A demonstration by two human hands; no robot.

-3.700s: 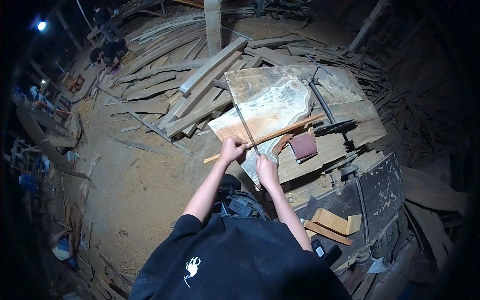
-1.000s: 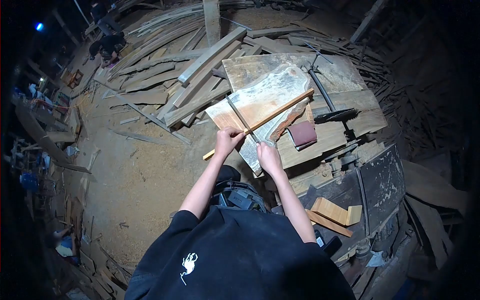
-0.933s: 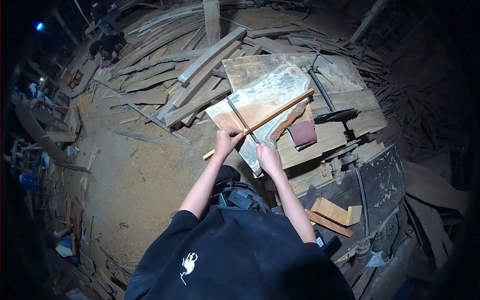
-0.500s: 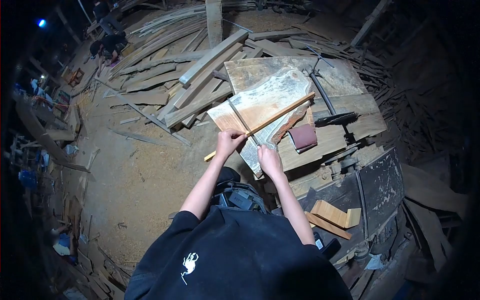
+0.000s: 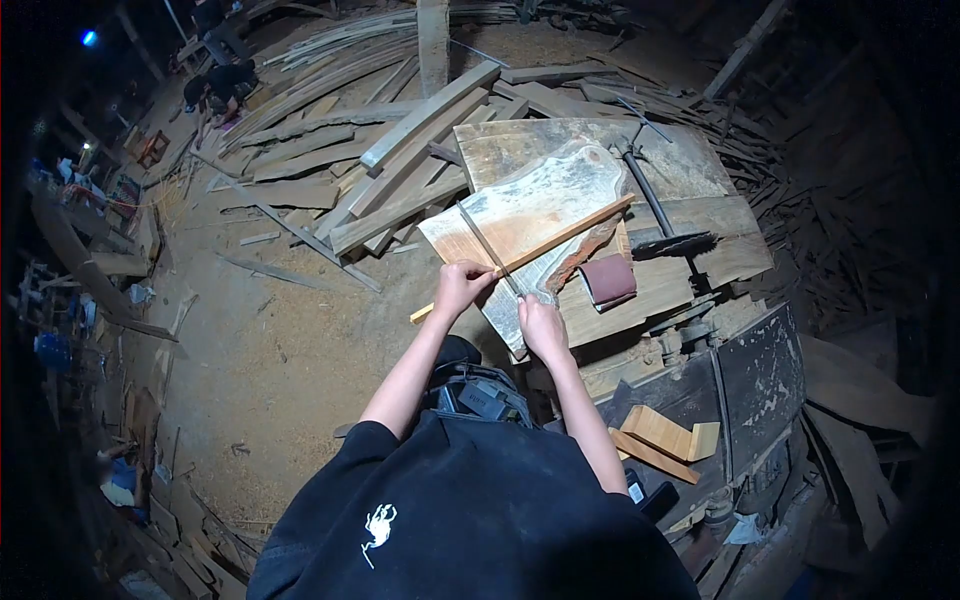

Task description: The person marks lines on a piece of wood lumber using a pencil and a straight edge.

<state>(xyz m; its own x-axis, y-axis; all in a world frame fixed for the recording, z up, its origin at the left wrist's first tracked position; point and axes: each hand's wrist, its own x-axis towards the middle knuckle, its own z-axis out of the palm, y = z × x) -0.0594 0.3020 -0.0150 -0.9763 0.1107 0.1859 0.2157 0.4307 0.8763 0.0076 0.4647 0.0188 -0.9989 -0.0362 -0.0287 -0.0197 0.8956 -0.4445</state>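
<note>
A live-edge wooden slab lies on the plank table in front of me. Across it runs a long, narrow wooden strip, its near end sticking out past the slab's left edge. My left hand pinches this strip near where a thin dark bar crosses it. The near end of that bar is in the closed fingers of my right hand; whether it is a file or another tool I cannot make out. Right of the slab rests a folded reddish-brown sheet, which looks like sandpaper.
A toothed circular saw blade on a shaft stands at the table's right. Small wood blocks lie on the dark panel by my right side. Stacked timber fills the area beyond. Another person crouches far left.
The view has shifted slightly. Both hands keep their hold on the strip and the bar, with hardly any movement between them.
</note>
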